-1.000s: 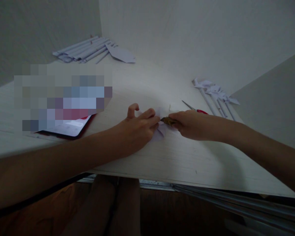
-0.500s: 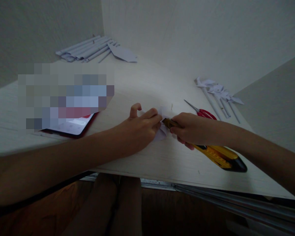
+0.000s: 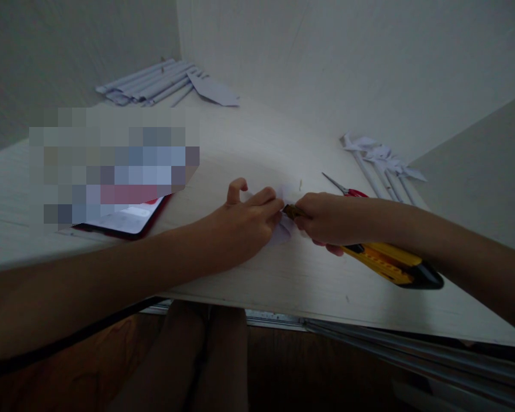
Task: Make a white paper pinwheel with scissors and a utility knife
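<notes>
My left hand (image 3: 253, 222) rests low over the white tabletop (image 3: 236, 280), thumb and fingers pinched on a small piece of white paper (image 3: 280, 233). One of its fingers is raised and curled. Most of the paper is hidden by the hands. Wrapped around a yellow and black utility knife (image 3: 384, 262), my right hand (image 3: 328, 220) holds the tool's front end against the paper, close to the left fingertips. The knife's body slants out below my right wrist. Its blade cannot be made out.
Red-handled scissors (image 3: 338, 184) lie beyond my right forearm. Several paper tubes with leaf-like cut ends (image 3: 380, 160) lie back right. More rolled paper tubes (image 3: 148, 84) and a folded paper piece (image 3: 217, 91) lie back left. A lit phone or tablet (image 3: 126, 220), partly pixelated, is at left.
My right hand has turned slightly, and the knife's rear end has swung up and to the right. The right forearm now covers more of the scissors. My left hand keeps its place.
</notes>
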Available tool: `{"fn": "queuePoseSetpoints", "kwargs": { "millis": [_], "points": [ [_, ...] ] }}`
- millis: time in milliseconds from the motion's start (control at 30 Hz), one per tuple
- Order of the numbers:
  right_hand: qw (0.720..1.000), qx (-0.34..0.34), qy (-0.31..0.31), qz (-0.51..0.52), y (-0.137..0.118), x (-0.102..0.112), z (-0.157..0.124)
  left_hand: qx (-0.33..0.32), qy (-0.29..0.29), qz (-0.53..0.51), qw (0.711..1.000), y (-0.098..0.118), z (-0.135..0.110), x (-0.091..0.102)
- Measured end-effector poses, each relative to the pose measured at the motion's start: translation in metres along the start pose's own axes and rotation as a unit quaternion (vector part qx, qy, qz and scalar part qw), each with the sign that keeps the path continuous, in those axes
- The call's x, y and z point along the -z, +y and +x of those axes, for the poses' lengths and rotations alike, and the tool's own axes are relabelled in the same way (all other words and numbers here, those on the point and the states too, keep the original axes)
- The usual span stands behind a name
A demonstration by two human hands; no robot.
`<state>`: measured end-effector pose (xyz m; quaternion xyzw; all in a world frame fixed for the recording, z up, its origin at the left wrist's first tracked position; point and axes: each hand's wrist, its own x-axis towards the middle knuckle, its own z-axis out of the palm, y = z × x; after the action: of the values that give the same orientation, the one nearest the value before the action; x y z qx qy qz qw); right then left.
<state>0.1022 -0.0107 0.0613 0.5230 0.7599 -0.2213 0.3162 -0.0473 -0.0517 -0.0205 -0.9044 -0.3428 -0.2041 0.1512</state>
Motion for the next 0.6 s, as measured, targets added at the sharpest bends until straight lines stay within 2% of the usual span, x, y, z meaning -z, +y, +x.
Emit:
{"fn": "queuePoseSetpoints", "kwargs": {
  "millis": [133,367,500,600],
  "points": [
    [0.999,0.015,-0.024,0.026,0.003,0.007,0.005,0.002,-0.006,-0.010,1.000,-0.001,0.000,-0.001],
    [0.984,0.020,-0.046,0.170,0.006,0.013,-0.002,0.004,0.006,0.000,1.000,0.000,0.000,-0.004],
    [0.965,0.033,-0.012,0.261,0.025,0.015,-0.015,0.009,0.006,-0.004,1.000,-0.001,-0.001,-0.005],
    [0.940,0.063,0.078,0.327,0.041,0.026,-0.018,0.011,0.005,-0.012,1.000,-0.001,-0.001,-0.005]
  ]
}}
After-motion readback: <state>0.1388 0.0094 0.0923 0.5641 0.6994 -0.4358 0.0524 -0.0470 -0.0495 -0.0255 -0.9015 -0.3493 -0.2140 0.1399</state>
